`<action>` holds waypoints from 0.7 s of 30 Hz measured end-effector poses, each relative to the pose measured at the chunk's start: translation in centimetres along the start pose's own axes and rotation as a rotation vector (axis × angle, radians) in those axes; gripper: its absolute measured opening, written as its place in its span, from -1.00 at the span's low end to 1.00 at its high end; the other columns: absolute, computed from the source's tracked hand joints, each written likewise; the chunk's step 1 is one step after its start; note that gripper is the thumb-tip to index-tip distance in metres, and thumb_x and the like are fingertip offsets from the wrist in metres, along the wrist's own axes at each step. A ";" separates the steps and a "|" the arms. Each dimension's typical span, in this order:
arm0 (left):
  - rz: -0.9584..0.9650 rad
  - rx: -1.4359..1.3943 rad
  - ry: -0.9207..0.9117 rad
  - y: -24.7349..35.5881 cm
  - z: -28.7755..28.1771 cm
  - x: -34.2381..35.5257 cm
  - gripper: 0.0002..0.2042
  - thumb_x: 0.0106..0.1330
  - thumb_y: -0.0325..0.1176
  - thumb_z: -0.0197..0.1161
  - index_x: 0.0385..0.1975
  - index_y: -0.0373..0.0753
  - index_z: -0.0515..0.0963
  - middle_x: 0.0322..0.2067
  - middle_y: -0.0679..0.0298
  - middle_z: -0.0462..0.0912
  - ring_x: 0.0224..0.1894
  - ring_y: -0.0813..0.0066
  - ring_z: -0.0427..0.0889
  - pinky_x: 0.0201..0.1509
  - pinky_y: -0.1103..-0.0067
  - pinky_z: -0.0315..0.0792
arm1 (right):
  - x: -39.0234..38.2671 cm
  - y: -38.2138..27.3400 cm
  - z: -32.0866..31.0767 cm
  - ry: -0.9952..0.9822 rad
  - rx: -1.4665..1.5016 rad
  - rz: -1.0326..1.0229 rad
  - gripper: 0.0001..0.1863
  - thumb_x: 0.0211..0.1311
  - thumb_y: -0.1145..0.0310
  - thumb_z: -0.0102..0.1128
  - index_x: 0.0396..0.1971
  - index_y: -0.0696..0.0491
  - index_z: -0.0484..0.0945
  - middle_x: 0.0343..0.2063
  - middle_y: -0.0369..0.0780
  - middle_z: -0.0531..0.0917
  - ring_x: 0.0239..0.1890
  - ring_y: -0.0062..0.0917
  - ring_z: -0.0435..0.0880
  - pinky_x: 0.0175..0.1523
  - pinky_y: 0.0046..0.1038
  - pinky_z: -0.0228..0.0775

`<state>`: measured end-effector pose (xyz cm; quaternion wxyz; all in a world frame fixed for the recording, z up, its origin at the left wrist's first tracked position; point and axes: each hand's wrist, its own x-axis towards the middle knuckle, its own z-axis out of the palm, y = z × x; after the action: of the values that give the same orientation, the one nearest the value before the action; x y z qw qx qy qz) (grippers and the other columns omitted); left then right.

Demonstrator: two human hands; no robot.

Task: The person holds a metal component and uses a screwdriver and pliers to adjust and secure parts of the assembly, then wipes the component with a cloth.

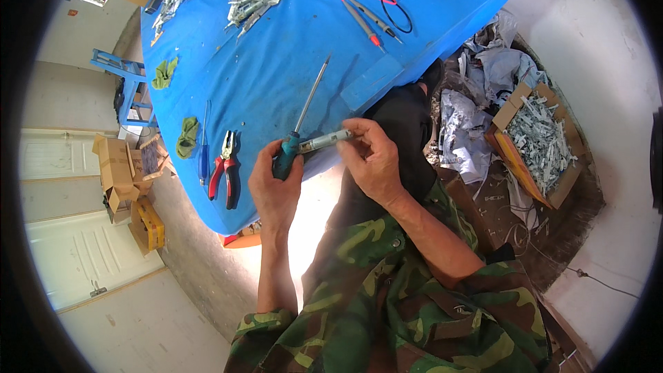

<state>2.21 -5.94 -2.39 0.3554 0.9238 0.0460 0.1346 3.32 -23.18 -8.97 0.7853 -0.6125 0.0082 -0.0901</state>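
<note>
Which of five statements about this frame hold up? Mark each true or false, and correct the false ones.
1. The left hand grips the teal-handled screwdriver. True.
2. The right hand holds the combination pliers. False: they lie on the blue tablecloth; this hand is on the slim grey piece.
3. The blue-handled screwdriver lies to the left of the pliers. True.
4. The two test probes lie on the floor. False: they rest on the tablecloth, towards its far right.
5. The cardboard box of pale scraps is closed. False: it stands open, the scraps heaped in plain view.
</note>
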 end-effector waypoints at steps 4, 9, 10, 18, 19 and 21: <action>-0.006 -0.004 -0.009 0.0 0.0 0.0 -0.65 0.23 -0.48 0.50 0.01 -0.36 0.63 -0.20 0.11 0.74 -0.18 0.43 0.70 0.01 0.51 0.55 | 0.3 0.6 0.5 0.065 0.073 -0.009 -0.66 0.33 0.62 0.34 0.07 0.24 0.53 -0.19 -0.18 0.72 -0.27 -0.64 0.73 -0.23 -0.58 0.58; -0.038 -0.012 0.007 0.4 -0.1 -0.9 -0.66 0.25 -0.47 0.50 0.00 -0.38 0.62 -0.24 0.18 0.73 -0.21 0.50 0.66 -0.03 0.54 0.54 | -0.2 -0.1 0.9 0.082 0.076 0.099 -0.76 0.40 0.49 0.33 -0.01 0.21 0.55 -0.29 -0.20 0.73 -0.30 -0.65 0.73 -0.21 -0.56 0.59; -0.062 -0.040 0.008 0.2 0.1 -1.2 -0.66 0.26 -0.47 0.49 -0.01 -0.39 0.62 -0.25 0.20 0.72 -0.21 0.52 0.65 -0.05 0.56 0.54 | -0.2 -0.4 0.7 0.046 0.020 0.130 -0.77 0.42 0.45 0.33 -0.04 0.21 0.56 -0.32 -0.20 0.74 -0.30 -0.64 0.75 -0.20 -0.55 0.60; -0.349 -0.327 -0.015 2.5 1.6 -4.3 -0.67 0.30 -0.47 0.45 0.02 -0.40 0.59 -0.21 0.27 0.71 -0.18 0.57 0.64 -0.02 0.61 0.53 | -2.2 -1.8 1.7 -0.195 0.031 0.180 -0.73 0.51 0.30 0.24 -0.05 0.21 0.54 -0.35 -0.20 0.72 -0.30 -0.56 0.75 -0.18 -0.46 0.59; -0.334 -0.345 -0.029 2.0 1.7 -4.5 -0.68 0.31 -0.44 0.44 0.01 -0.39 0.60 -0.29 0.30 0.68 -0.31 0.63 0.59 -0.18 0.65 0.47 | -2.1 -1.2 1.5 -0.180 0.114 0.210 -0.75 0.53 0.32 0.21 -0.04 0.21 0.54 -0.36 -0.23 0.71 -0.32 -0.59 0.72 -0.19 -0.48 0.57; -0.303 -0.380 -0.057 0.9 1.8 -5.0 -0.69 0.34 -0.39 0.44 0.01 -0.35 0.61 -0.45 0.37 0.63 -0.55 0.74 0.49 -0.51 0.74 0.33 | -1.9 -0.3 1.0 -0.183 0.238 0.266 -0.78 0.56 0.34 0.14 -0.04 0.20 0.54 -0.37 -0.27 0.68 -0.36 -0.65 0.64 -0.22 -0.52 0.53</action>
<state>-2.11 -8.69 -4.17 0.5399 0.8265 0.1481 0.0598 1.57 -22.01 -8.61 0.8547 -0.5143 0.0069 0.0698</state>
